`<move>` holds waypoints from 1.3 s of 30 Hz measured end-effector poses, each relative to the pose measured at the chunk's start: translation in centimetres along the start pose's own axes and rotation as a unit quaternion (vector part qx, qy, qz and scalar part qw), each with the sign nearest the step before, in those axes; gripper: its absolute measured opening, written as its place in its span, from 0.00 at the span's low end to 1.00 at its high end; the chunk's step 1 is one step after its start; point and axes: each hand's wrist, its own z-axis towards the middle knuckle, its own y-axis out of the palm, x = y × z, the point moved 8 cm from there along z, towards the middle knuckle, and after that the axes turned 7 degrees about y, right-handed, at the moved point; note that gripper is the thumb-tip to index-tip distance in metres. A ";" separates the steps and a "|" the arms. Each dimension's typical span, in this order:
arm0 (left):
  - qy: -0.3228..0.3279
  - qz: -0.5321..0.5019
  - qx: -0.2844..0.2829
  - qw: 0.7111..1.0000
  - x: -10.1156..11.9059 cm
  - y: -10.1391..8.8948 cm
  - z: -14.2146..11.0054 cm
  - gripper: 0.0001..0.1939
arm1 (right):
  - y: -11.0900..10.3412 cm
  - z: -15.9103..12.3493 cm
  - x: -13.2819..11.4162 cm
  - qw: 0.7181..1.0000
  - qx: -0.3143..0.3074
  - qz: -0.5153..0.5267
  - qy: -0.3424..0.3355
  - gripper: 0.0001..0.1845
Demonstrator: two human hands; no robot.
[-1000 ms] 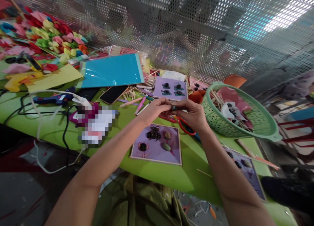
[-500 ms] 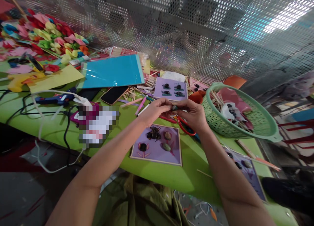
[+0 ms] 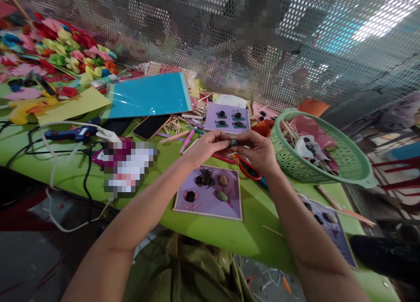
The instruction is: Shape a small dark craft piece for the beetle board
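Observation:
My left hand [image 3: 206, 146] and my right hand [image 3: 257, 151] meet above the green table [image 3: 210, 232], and both pinch a small dark greenish stone [image 3: 233, 142] between their fingertips. Directly below them lies a purple framed board [image 3: 210, 194] with several stones and a black insect shape stuck on it. Red-handled scissors [image 3: 246, 170] lie just under my right hand.
A green mesh basket [image 3: 331, 162] with sticks and paper stands to the right. A second purple board [image 3: 227, 117], a phone [image 3: 151, 126], blue sheet [image 3: 149, 95], glue gun [image 3: 70, 133] with cables and paper flowers [image 3: 55, 48] lie left and behind. Another board [image 3: 331, 232] lies at right.

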 end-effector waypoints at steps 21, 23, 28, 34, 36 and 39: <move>-0.017 -0.016 0.018 1.000 0.3 0.3 -0.1 0.03 | 0.0 0.0 -0.5 1.000 0.005 -0.021 -0.011 0.13; -0.017 -0.022 0.017 0.999 0.5 0.3 -0.2 0.06 | 0.1 0.0 -0.6 0.999 0.004 -0.032 -0.016 0.13; -0.035 -0.022 0.028 0.999 0.0 0.0 -0.1 0.08 | 0.1 -0.1 -0.5 0.998 0.015 -0.051 -0.021 0.11; -0.026 -0.023 0.037 0.999 -0.1 -0.2 0.0 0.05 | 0.1 -0.2 -0.4 0.999 0.008 -0.040 -0.032 0.09; -0.021 -0.021 0.039 0.999 -0.2 -0.2 0.0 0.04 | 0.1 -0.2 -0.4 0.999 0.010 -0.036 -0.033 0.09; -0.013 -0.018 0.052 0.998 -0.3 -0.3 0.1 0.04 | 0.0 -0.2 -0.4 0.998 0.014 -0.046 -0.032 0.11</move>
